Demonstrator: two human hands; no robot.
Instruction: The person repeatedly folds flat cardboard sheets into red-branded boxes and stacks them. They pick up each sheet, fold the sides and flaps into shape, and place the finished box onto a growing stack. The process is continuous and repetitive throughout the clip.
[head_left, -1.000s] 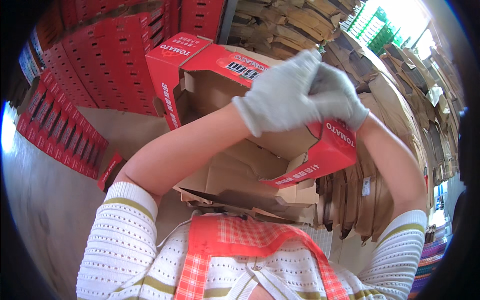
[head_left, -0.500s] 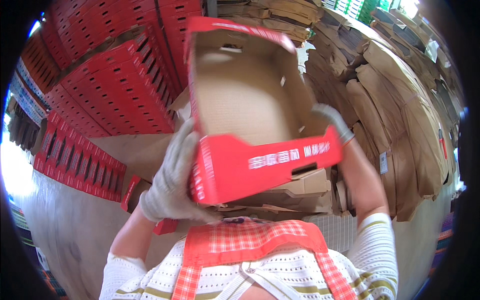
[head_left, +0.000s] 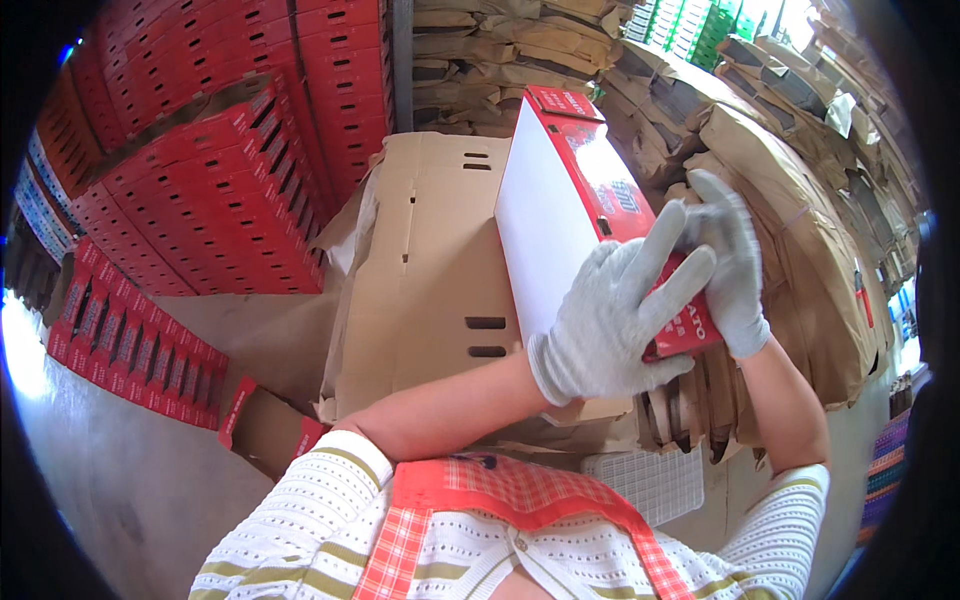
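Note:
A red carton with a white bottom rests on its long side on flat brown cardboard. Its white bottom faces left, and a printed red side is uppermost. My left hand, in a grey-white glove, reaches across to the carton's near end with fingers spread over it. Close beside it on the right is my right hand, gloved too, its fingers stretched out by the same end. The carton's open inside is hidden from view.
Tall stacks of red cartons stand at the left, with a lower row nearer. One small red-and-brown carton sits on the floor. Bundled brown cardboard rises at the right. A white plastic grid crate lies near my body.
The carton, held up before with its inside facing me, is now down on the cardboard on its side. My left hand has crossed right to its near end, beside my right hand.

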